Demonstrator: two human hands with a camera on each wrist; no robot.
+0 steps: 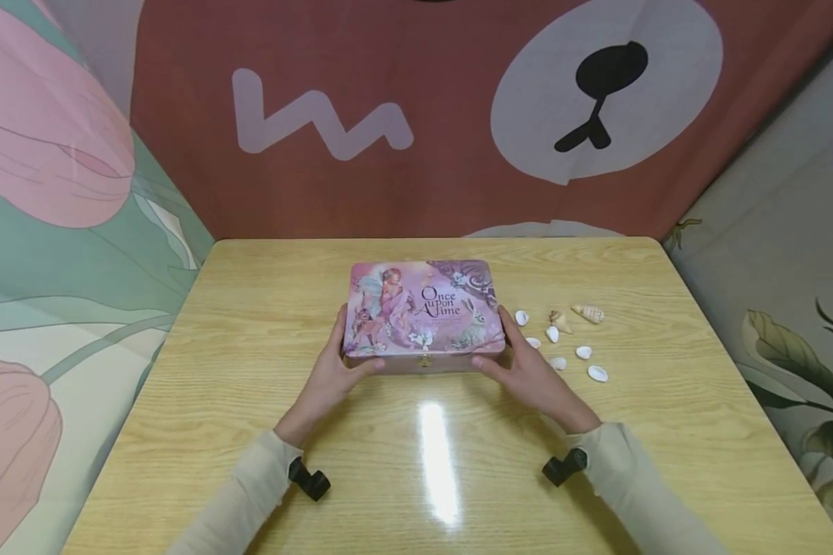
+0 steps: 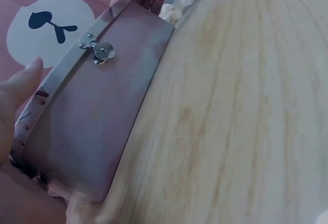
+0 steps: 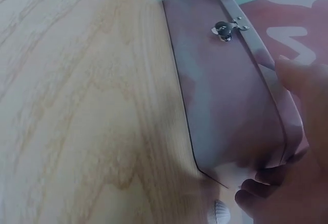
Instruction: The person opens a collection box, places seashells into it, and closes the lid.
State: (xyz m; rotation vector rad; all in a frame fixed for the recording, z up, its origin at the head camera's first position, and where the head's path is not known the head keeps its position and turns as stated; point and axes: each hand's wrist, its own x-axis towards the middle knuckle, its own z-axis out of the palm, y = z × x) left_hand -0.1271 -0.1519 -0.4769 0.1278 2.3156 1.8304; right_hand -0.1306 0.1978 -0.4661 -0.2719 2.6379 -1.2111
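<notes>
A pink tin box (image 1: 423,308) printed with a fairy, a rabbit and the words "Once upon a Time" is at the middle of the table. Its lid is down, and a small metal clasp (image 2: 100,51) shows on the front face. My left hand (image 1: 329,366) grips the box's left end, thumb on the front top edge and fingers along the side. At the opposite end my right hand (image 1: 531,370) holds it the same way. Both wrist views show the box's lower edge at or very near the tabletop; whether it touches all along, I cannot tell.
Right of the box lie several small white seashells (image 1: 598,374), a spiral shell (image 1: 588,313) and a knobbly shell (image 1: 559,320). One ribbed shell (image 3: 222,212) is close to my right fingers. Printed cloth (image 1: 444,193) hangs behind the wooden table (image 1: 250,308).
</notes>
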